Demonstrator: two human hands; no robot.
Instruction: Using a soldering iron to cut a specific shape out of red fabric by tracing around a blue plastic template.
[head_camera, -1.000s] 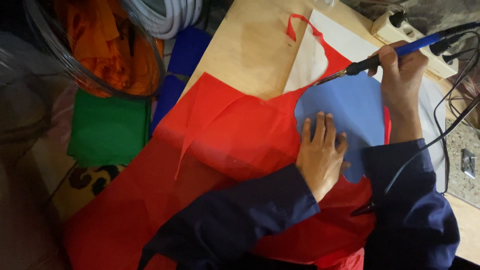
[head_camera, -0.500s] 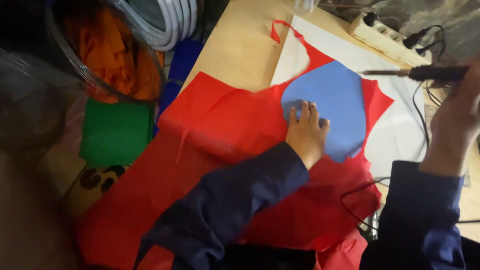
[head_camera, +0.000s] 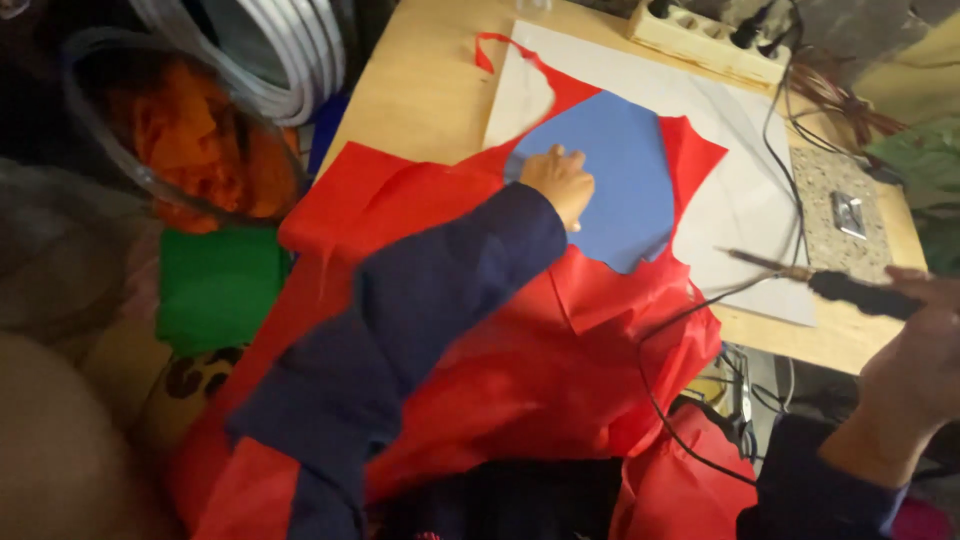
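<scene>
The left hand (head_camera: 560, 183) is pressing flat, fingers spread and gripping nothing, on the left part of a blue template (head_camera: 625, 180), which is lying on red fabric (head_camera: 470, 330) spread over the wooden counter (head_camera: 420, 90). The fabric is reaching out beneath and well to the left of this hand, and down towards the person. To the left beyond it, a green fabric piece (head_camera: 215, 285) is lying below a clear container of orange scraps (head_camera: 190, 150). Right of the template, a white sheet (head_camera: 745, 200) is showing. Further right, the right hand (head_camera: 915, 360) is clenching a hot cutting tool (head_camera: 850, 290) (its thin tip pointing left, clear of the fabric), with a black cord (head_camera: 680, 330) trailing below.
</scene>
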